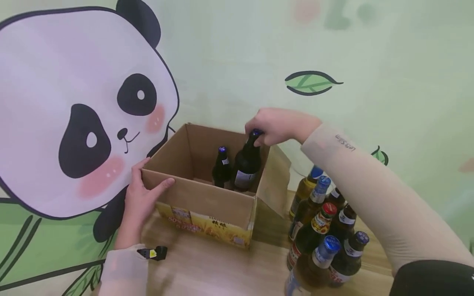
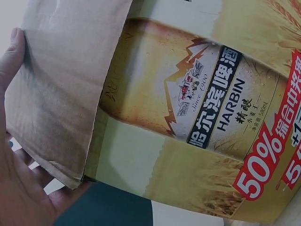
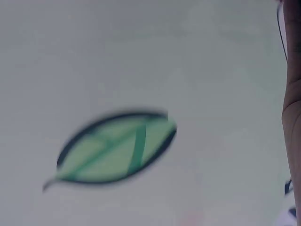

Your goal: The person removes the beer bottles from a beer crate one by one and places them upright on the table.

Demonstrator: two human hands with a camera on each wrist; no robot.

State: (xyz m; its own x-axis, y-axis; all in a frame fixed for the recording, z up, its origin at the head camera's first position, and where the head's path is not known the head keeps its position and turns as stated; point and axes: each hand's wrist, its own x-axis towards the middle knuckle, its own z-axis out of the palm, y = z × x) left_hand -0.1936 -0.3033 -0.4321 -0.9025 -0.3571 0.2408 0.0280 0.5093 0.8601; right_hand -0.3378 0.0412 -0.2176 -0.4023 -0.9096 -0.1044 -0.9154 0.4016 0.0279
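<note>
An open cardboard beer box (image 1: 207, 207) stands on the table against the wall; its printed side (image 2: 188, 94) fills much of the left wrist view. My left hand (image 1: 142, 197) grips the box's left corner, thumb over the rim and fingers behind the flap. Inside the box, at the right, my right hand (image 1: 275, 125) holds a dark beer bottle (image 1: 246, 162) by its neck just under the blue cap. A second dark bottle (image 1: 221, 169) with a blue cap stands just left of it. Only an edge of the right hand (image 3: 292, 108) shows in the right wrist view; the bottle is outside that view.
Several capped beer bottles (image 1: 320, 222) stand close together on the wooden table (image 1: 207, 267), right of the box and beneath the right forearm. The box's right flap (image 1: 275, 181) leans outward toward them. Behind is a wall (image 1: 229, 61) with a painted panda and leaves.
</note>
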